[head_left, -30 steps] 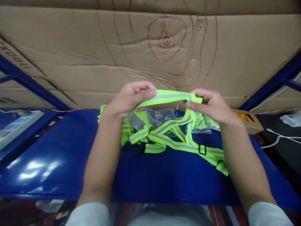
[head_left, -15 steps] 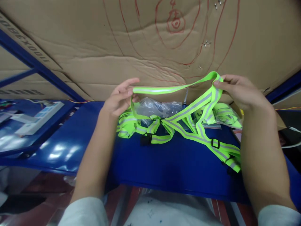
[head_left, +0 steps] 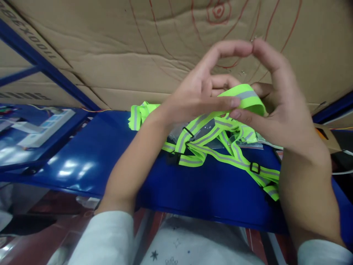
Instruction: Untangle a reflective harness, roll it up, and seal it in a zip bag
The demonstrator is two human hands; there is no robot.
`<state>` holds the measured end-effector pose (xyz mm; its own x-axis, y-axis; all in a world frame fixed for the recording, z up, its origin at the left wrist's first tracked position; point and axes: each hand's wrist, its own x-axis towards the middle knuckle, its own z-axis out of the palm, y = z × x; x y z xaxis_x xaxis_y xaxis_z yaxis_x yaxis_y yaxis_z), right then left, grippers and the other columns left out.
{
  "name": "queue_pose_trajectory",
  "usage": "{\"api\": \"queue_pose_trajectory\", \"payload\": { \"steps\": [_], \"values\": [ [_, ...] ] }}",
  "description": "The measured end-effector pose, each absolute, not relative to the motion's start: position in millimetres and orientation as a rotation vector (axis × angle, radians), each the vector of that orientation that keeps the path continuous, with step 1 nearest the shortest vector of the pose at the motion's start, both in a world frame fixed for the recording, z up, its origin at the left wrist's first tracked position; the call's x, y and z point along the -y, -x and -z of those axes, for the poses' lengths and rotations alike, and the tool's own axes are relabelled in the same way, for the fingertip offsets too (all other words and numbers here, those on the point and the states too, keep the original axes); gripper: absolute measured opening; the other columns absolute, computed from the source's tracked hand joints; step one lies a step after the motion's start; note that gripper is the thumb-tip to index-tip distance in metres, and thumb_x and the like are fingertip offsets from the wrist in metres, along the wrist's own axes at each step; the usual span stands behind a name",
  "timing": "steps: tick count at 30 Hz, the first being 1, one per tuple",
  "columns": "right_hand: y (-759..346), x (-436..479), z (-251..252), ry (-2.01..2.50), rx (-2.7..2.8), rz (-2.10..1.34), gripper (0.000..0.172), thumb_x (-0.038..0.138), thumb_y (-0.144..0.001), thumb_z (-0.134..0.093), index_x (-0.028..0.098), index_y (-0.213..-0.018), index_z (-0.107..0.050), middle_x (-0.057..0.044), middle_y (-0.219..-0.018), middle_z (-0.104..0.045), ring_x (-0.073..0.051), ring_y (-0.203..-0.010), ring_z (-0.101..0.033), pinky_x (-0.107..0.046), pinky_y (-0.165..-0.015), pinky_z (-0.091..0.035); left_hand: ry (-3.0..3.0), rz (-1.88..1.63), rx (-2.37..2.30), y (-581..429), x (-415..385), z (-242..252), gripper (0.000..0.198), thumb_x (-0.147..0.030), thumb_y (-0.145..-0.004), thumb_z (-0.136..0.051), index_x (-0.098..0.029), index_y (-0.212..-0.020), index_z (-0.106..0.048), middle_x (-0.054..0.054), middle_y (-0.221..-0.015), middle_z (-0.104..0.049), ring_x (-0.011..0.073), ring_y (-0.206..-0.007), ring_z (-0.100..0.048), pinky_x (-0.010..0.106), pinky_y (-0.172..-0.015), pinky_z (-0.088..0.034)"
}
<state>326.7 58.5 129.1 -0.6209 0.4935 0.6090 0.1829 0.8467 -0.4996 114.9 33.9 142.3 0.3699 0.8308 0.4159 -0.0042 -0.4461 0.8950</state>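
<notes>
A neon yellow-green reflective strap harness [head_left: 217,152] with grey stripes and black buckles lies partly on the blue table. One of its straps is raised and bent into a loop between my hands. My left hand [head_left: 204,88] has come across to the right and grips this strap, thumb on its front. Facing it, my right hand [head_left: 278,99] holds the loop's other side with thumb and fingers. The index fingertips meet above the strap, and the thumbs nearly touch. A black slide buckle [head_left: 255,168] sits on the harness's right part.
A blue table [head_left: 110,147] runs across, with a cardboard sheet [head_left: 110,44] marked with red rings standing behind it. A bundled green strap [head_left: 143,114] lies left of the harness, clear plastic bags behind it. A white power strip [head_left: 46,129] lies far left.
My left hand has moved right and up to meet my right hand. The strap stretched between them is now folded into a short loop. The view has shifted slightly.
</notes>
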Motion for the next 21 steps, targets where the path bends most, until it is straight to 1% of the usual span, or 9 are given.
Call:
{"api": "queue_pose_trajectory", "payload": {
  "steps": [2, 4, 7, 11, 13, 15, 17, 19, 21],
  "values": [
    [-331, -62, -128, 0.53, 2.154, -0.484, 0.066, 0.037, -0.093, -0.076, 0.045, -0.153, -0.048, 0.008, -0.16, -0.048, -0.017, -0.109, -0.07, -0.032, -0.096, -0.06, -1.717, -1.184, -0.664, -115, -36, -136, 0.067, -0.021, -0.085, -0.082, -0.022, -0.143, -0.048, 0.004, -0.107, -0.069, 0.0228, -0.102, -0.073, 0.029, -0.076, -0.06],
    [-338, -71, -126, 0.579, 2.077, -0.457, 0.044, 0.038, -0.093, -0.075, 0.032, -0.135, -0.067, 0.002, -0.13, -0.072, -0.021, -0.109, -0.071, -0.037, -0.098, -0.059, -1.691, -1.117, -0.654, -105, -39, -117, 0.058, -0.027, -0.085, -0.082, -0.023, -0.136, -0.053, 0.005, -0.111, -0.071, 0.0205, -0.094, -0.073, 0.027, -0.069, -0.059],
    [-346, -89, -124, 0.648, 1.878, -0.505, 0.028, 0.041, -0.095, -0.073, 0.027, -0.119, -0.075, -0.003, -0.106, -0.076, -0.019, -0.092, -0.072, -0.036, -0.085, -0.06, -1.734, -0.894, -0.837, -83, -37, -81, 0.057, -0.034, -0.079, -0.087, -0.023, -0.129, -0.062, 0.005, -0.102, -0.075, 0.0219, -0.084, -0.073, 0.029, -0.066, -0.058],
    [-363, -117, -121, 0.822, 1.74, -0.465, 0.023, 0.034, -0.093, -0.075, 0.024, -0.113, -0.076, -0.005, -0.099, -0.074, -0.016, -0.079, -0.068, -0.031, -0.072, -0.056, -1.726, -0.792, -1.027, -54, -20, -39, 0.032, -0.039, -0.084, -0.082, -0.017, -0.103, -0.07, 0.008, -0.095, -0.075, 0.0215, -0.084, -0.072, 0.031, -0.072, -0.057],
    [-375, -129, -116, 1.047, 1.871, -0.364, 0.028, 0.032, -0.094, -0.071, 0.023, -0.12, -0.074, -0.008, -0.105, -0.075, -0.02, -0.087, -0.069, -0.037, -0.082, -0.057, -1.675, -0.815, -1.094, -46, -12, -26, 0.031, -0.042, -0.089, -0.076, -0.017, -0.106, -0.068, 0.006, -0.09, -0.074, 0.0187, -0.079, -0.071, 0.029, -0.069, -0.055],
    [-384, -135, -109, 1.307, 2.15, -0.223, 0.045, 0.032, -0.091, -0.073, 0.021, -0.134, -0.068, -0.015, -0.122, -0.073, -0.031, -0.109, -0.069, -0.052, -0.099, -0.053, -1.654, -0.834, -1.105, -45, -7, -19, 0.03, -0.042, -0.093, -0.073, -0.018, -0.11, -0.065, 0.005, -0.089, -0.073, 0.0175, -0.078, -0.07, 0.028, -0.069, -0.054],
    [-381, -130, -99, 1.406, 2.445, -0.091, 0.07, 0.035, -0.084, -0.081, 0.02, -0.148, -0.058, -0.023, -0.146, -0.06, -0.045, -0.137, -0.054, -0.067, -0.114, -0.04, -1.666, -0.845, -1.085, -48, -4, -16, 0.028, -0.042, -0.096, -0.069, -0.018, -0.109, -0.066, 0.005, -0.091, -0.072, 0.0173, -0.082, -0.07, 0.028, -0.073, -0.053],
    [-364, -117, -89, 1.2, 2.653, -0.087, 0.089, 0.039, -0.079, -0.085, 0.02, -0.158, -0.047, -0.023, -0.165, -0.04, -0.047, -0.155, -0.033, -0.069, -0.123, -0.028, -1.688, -0.853, -1.071, -53, -2, -17, 0.026, -0.043, -0.098, -0.065, -0.018, -0.107, -0.068, 0.005, -0.092, -0.072, 0.0168, -0.083, -0.069, 0.027, -0.074, -0.053],
    [-337, -99, -80, 0.777, 2.762, -0.248, 0.092, 0.044, -0.082, -0.083, 0.026, -0.162, -0.041, -0.015, -0.17, -0.035, -0.039, -0.158, -0.031, -0.06, -0.127, -0.029, -1.674, -0.889, -1.063, -57, 1, -18, 0.026, -0.043, -0.099, -0.064, -0.018, -0.106, -0.07, 0.004, -0.091, -0.071, 0.0156, -0.081, -0.067, 0.026, -0.074, -0.052]
  ]
}}
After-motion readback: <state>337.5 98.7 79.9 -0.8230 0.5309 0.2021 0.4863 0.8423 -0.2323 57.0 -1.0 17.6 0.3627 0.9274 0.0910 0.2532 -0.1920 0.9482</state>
